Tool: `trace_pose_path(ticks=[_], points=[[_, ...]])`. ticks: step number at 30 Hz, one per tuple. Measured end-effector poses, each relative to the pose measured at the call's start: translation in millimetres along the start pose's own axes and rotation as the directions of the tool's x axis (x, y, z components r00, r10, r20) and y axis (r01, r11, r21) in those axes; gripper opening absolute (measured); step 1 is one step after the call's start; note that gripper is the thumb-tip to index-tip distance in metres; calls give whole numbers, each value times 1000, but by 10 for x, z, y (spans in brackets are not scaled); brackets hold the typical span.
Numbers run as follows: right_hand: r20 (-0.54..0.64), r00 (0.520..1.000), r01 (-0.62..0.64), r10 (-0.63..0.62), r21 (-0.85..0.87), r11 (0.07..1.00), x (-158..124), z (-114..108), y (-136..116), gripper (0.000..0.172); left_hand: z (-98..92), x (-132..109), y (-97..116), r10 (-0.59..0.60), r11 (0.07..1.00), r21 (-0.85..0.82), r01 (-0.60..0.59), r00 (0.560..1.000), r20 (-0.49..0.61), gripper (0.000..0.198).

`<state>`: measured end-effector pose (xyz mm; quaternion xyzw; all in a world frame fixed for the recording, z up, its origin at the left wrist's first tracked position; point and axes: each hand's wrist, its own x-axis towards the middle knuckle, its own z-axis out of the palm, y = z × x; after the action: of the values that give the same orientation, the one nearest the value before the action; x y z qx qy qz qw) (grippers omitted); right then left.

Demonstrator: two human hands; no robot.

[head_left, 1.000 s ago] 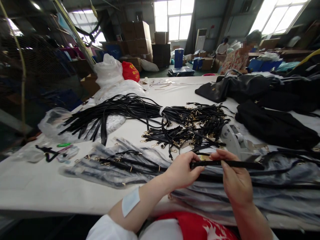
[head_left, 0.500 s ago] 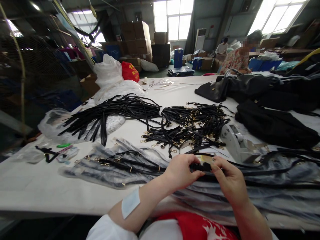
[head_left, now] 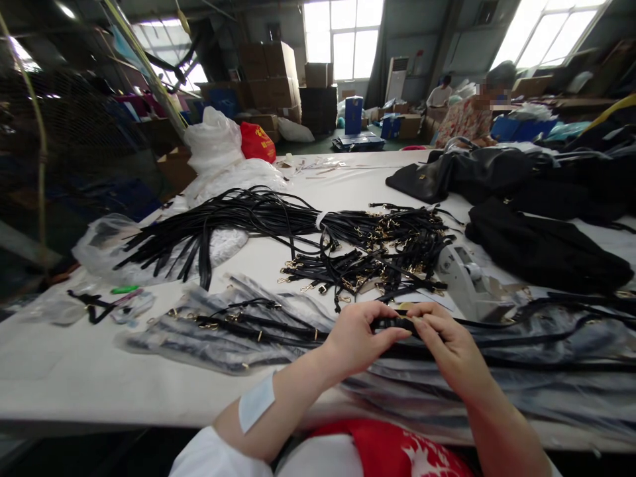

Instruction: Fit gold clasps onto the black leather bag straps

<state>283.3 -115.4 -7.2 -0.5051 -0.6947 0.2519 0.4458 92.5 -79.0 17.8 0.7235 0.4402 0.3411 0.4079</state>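
Between my two hands is a black strap (head_left: 392,324), its near end bunched at the fingers. My left hand (head_left: 355,338) pinches it with thumb and fingertips. Close against it, my right hand (head_left: 450,344) is closed on the same strap, and the fingertips of both hands nearly meet. Fingers cover most of the held part. Under and beside my hands lie black straps with gold clasps (head_left: 248,329) on clear plastic sleeves (head_left: 199,344). Just beyond is a pile of short black straps with gold hooks (head_left: 368,265).
A tied bundle of long black straps (head_left: 238,215) lies across the table (head_left: 74,377). At right stand a white tape dispenser (head_left: 460,278) and black bags (head_left: 541,245). Clear plastic wrap (head_left: 213,146) and a red bag (head_left: 257,142) sit at back left. A person (head_left: 470,116) is across the table.
My right hand has moved left and slightly up, closing the gap to my left hand. The strap between them is now more covered by fingers.
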Motion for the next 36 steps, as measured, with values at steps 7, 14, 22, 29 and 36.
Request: trace_pose_path(ticks=[7, 14, 22, 29, 36], points=[[156, 984, 74, -80, 42, 996, 42, -36, -93, 31, -28, -7, 18, 96, 995, -1, -96, 992, 77, 25], [134, 986, 86, -96, 77, 993, 49, -69, -151, 38, -16, -13, 52, 123, 992, -51, -119, 989, 83, 21], [21, 992, 126, -125, -3, 992, 73, -79, -156, 28, 21, -6, 106, 188, 952, -238, -194, 981, -49, 24], [-3, 952, 289, -307, -323, 901, 175, -118, -271, 21, -6, -27, 229, 211, 977, 48, -208, 975, -65, 43], [134, 910, 414, -392, -339, 844, 211, -45, -423, 8, -40, -101, 243, 206, 977, 69, -201, 976, -73, 46]])
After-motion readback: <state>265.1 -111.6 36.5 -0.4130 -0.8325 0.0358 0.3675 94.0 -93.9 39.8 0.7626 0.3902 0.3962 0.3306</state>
